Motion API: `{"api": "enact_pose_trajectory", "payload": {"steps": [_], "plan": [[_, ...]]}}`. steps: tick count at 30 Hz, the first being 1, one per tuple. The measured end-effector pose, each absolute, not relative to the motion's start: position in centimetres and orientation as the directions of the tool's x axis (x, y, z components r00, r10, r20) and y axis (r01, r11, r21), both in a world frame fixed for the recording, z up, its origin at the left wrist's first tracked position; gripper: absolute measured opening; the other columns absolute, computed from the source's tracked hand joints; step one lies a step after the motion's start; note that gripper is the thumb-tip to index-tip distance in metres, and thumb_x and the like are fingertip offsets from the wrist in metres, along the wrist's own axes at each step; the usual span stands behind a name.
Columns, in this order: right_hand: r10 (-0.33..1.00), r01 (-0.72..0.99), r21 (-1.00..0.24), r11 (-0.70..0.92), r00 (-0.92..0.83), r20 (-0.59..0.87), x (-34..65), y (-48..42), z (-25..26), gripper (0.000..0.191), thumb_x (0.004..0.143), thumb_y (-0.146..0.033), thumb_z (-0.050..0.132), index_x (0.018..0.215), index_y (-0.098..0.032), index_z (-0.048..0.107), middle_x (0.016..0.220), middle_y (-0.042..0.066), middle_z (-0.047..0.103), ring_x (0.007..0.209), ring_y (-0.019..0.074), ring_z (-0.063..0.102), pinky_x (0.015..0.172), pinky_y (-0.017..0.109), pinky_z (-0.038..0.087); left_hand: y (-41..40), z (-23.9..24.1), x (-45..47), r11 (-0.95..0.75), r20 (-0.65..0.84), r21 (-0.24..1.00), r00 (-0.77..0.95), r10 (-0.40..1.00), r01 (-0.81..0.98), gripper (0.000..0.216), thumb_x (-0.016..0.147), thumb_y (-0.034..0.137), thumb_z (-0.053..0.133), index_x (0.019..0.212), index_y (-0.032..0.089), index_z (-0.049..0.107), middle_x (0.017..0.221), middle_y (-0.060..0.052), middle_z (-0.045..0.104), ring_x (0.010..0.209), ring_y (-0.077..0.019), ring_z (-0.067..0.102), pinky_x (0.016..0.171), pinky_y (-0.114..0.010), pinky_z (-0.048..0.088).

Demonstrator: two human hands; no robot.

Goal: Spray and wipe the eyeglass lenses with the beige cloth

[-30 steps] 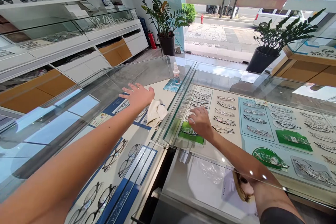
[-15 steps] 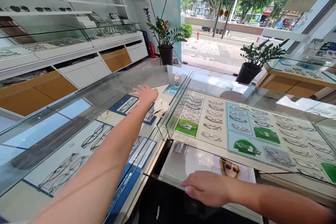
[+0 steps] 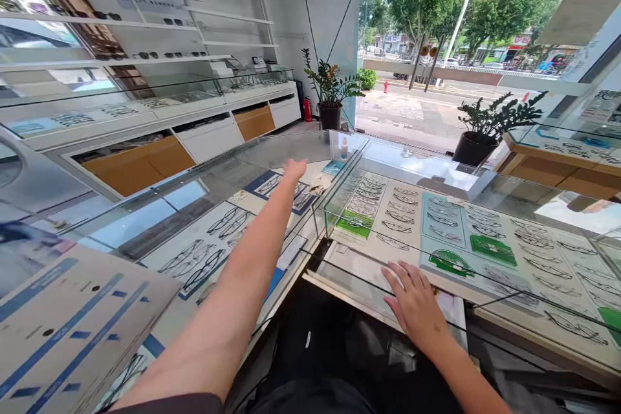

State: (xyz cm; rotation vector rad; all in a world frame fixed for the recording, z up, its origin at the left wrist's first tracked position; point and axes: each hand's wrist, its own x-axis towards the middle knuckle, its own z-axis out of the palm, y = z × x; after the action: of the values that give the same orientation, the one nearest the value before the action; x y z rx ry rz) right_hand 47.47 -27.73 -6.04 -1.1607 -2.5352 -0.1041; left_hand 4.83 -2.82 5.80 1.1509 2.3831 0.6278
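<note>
My left arm reaches far over the glass display counter (image 3: 194, 197), with my left hand (image 3: 295, 169) low over the glass top near a crumpled whitish cloth (image 3: 319, 184). Its fingers are foreshortened and blurred, so their pose is unclear. My right hand (image 3: 412, 297) lies palm down with fingers spread over a pulled-out drawer (image 3: 356, 268) under the right-hand counter. I cannot tell whether it presses on the drawer or the glass edge. Eyeglass frames (image 3: 228, 222) lie in rows below the glass, and more eyeglasses (image 3: 398, 226) fill the right case.
A small bottle (image 3: 344, 147) stands beyond the cloth by a blue card (image 3: 334, 168). A cardboard box (image 3: 72, 323) sits at the lower left. Potted plants (image 3: 330, 100) flank the glass front. Shelves and a white display cabinet (image 3: 204, 132) line the left wall.
The view has pulled back, bringing the cardboard box into sight. My right hand has gone from gripping the drawer's front to lying spread over it. The drawer appears to stick out less.
</note>
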Motion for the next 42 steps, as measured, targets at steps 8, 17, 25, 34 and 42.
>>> {"api": "enact_pose_trajectory", "payload": {"steps": [8, 17, 25, 34, 42], "plan": [[0.775, 0.862, 0.015, 0.507, -0.463, 0.431, 50.7, -21.0, -7.1, 0.099, 0.102, -0.08, 0.041, 0.163, -0.002, 0.044, 0.164, 0.029, 0.053, 0.153, 0.0457, 0.046, 0.127, 0.061, 0.035, -13.9, 4.4, 9.8, 0.428, -0.152, 0.499, -0.41, 0.899, 0.753, 0.078, 0.102, 0.057, 0.047, 0.163, 0.008, 0.046, 0.167, -0.027, 0.049, 0.151, -0.0399, 0.052, 0.118, -0.046, 0.045], [0.729, 0.794, 0.072, 0.604, -0.586, 0.355, 52.6, -14.0, -7.8, 0.102, 0.099, -0.088, 0.03, 0.152, -0.004, 0.055, 0.165, 0.029, 0.052, 0.152, 0.0474, 0.048, 0.12, 0.061, 0.045, -27.7, 2.8, 12.7, 0.361, -0.061, 0.266, -0.358, 0.932, 0.894, 0.061, 0.102, 0.051, 0.055, 0.15, 0.013, 0.061, 0.168, -0.023, 0.049, 0.158, -0.0429, 0.043, 0.122, -0.055, 0.041], [0.433, 0.522, 0.187, 0.832, -0.822, 0.37, 55.1, -7.6, -8.5, 0.077, 0.103, -0.077, 0.039, 0.138, -0.013, 0.062, 0.15, 0.027, 0.063, 0.141, 0.0477, 0.058, 0.11, 0.062, 0.053, -38.1, 3.5, 12.9, 0.231, 0.513, 0.455, -0.465, 0.721, 0.86, 0.025, 0.107, 0.039, 0.053, 0.11, 0.022, 0.072, 0.095, -0.006, 0.07, 0.092, -0.0239, 0.067, 0.084, -0.038, 0.052], [0.393, 0.434, 0.009, 0.901, -0.825, 0.406, 55.5, -6.4, -9.8, 0.074, 0.103, -0.061, 0.041, 0.165, -0.021, 0.042, 0.167, 0.021, 0.048, 0.152, 0.0465, 0.049, 0.119, 0.068, 0.045, -48.8, 2.8, 10.7, 0.498, 0.878, 0.458, -0.463, -0.122, 0.737, 0.046, 0.087, 0.033, 0.077, 0.126, 0.02, 0.055, 0.124, -0.013, 0.055, 0.117, -0.0302, 0.056, 0.092, -0.044, 0.051], [0.388, 0.407, -0.031, 0.913, -0.84, 0.38, 55.9, -5.5, -10.0, 0.076, 0.103, -0.059, 0.04, 0.166, -0.017, 0.042, 0.167, 0.022, 0.048, 0.153, 0.0463, 0.049, 0.123, 0.068, 0.041, -53.0, -1.1, 4.2, 0.273, 0.402, 0.897, -0.9, -0.17, 0.349, 0.065, 0.081, 0.037, 0.077, 0.139, 0.018, 0.054, 0.137, -0.02, 0.068, 0.118, -0.0328, 0.07, 0.107, -0.053, 0.057]]}}
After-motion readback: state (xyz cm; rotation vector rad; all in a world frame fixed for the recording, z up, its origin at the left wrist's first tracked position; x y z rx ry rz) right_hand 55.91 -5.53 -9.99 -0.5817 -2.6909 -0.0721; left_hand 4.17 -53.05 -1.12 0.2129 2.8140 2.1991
